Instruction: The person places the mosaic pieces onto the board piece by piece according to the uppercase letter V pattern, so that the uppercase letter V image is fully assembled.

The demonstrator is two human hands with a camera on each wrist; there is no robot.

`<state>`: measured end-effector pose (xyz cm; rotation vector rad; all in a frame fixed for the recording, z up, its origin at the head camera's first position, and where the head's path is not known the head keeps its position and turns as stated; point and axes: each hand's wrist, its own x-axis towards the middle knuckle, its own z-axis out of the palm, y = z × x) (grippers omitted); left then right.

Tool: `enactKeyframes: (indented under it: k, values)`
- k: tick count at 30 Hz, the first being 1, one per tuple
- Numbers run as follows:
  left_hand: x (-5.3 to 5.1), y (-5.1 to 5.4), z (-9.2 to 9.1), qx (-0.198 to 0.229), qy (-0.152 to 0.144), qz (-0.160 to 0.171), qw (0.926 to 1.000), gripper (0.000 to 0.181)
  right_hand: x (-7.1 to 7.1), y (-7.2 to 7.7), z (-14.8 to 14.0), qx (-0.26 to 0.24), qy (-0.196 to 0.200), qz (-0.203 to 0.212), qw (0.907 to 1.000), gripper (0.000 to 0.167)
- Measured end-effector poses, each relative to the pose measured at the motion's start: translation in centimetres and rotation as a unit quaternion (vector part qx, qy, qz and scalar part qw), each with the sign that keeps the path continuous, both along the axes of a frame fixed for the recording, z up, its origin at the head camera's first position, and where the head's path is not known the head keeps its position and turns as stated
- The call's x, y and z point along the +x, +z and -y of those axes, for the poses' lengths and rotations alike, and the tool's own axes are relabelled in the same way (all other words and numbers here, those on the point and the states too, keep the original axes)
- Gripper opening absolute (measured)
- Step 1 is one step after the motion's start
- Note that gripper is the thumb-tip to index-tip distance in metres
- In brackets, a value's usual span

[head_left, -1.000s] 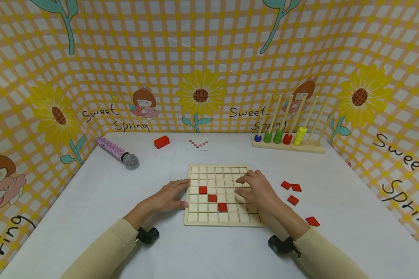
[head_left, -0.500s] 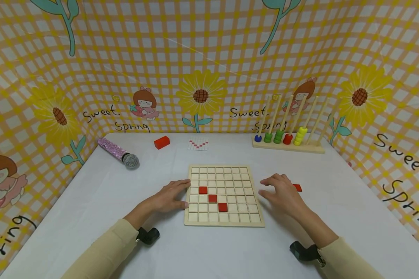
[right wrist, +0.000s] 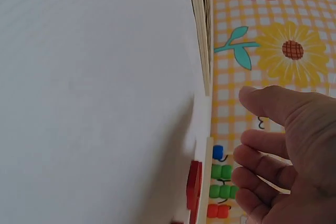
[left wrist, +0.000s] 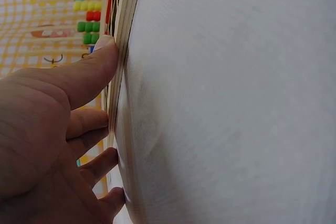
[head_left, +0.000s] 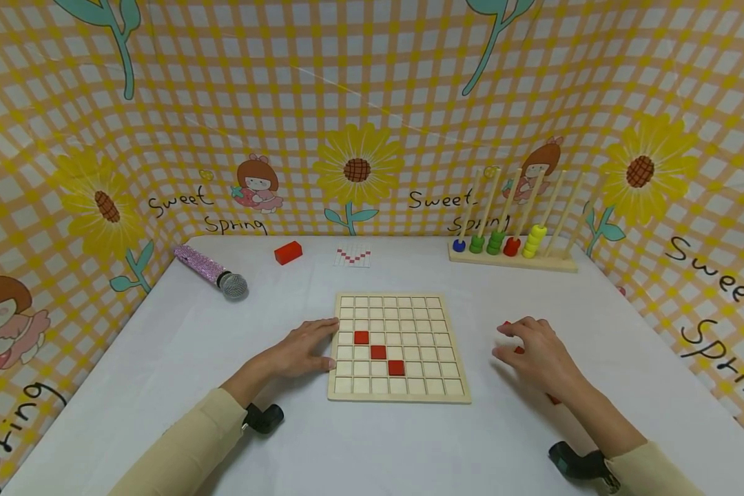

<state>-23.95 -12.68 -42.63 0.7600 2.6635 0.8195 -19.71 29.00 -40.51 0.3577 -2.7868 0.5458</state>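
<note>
A square wooden grid board [head_left: 428, 350] lies flat in the middle, with three red square tiles [head_left: 378, 352] set in a diagonal line of its cells. My left hand [head_left: 299, 350] rests against the board's left edge; thumb and fingertips touch its rim in the left wrist view. Off the board's right side, my right hand [head_left: 539, 353] hovers over loose red tiles [head_left: 554, 399], which it partly covers. In the right wrist view, its fingers are loosely bent and hold nothing, above a red tile [right wrist: 194, 184] on the table.
Behind the board lies a small pattern card [head_left: 352, 255] with red squares. A red block [head_left: 288, 253] and a glittery microphone [head_left: 211, 271] lie at the back left. A peg abacus [head_left: 513, 259] with coloured beads stands at the back right. Patterned cloth [head_left: 297, 89] walls the table.
My right hand has moved right, from above the board to over the loose red tiles. The left hand stays at the board's edge, and the tiles in the grid have not moved.
</note>
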Motion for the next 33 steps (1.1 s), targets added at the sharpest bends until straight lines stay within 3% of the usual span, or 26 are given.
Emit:
enactKeyframes:
  k: [13,21,33]
  values:
    - [0.0,0.1,0.0,0.002,0.001,0.006,1.0000,0.073,0.6,-0.2,-1.9,0.037,-0.022,0.023,0.9988,0.040]
    - [0.0,0.0,0.0,0.002,-0.002,0.004,1.0000,0.073,0.8,-0.6,-3.0,0.034,-0.028,0.052,0.9977,0.040]
    - [0.1,0.2,0.1,0.001,-0.008,0.001,1.0000,0.073,0.8,-0.7,-3.5,0.042,-0.017,0.041,0.9982,0.030]
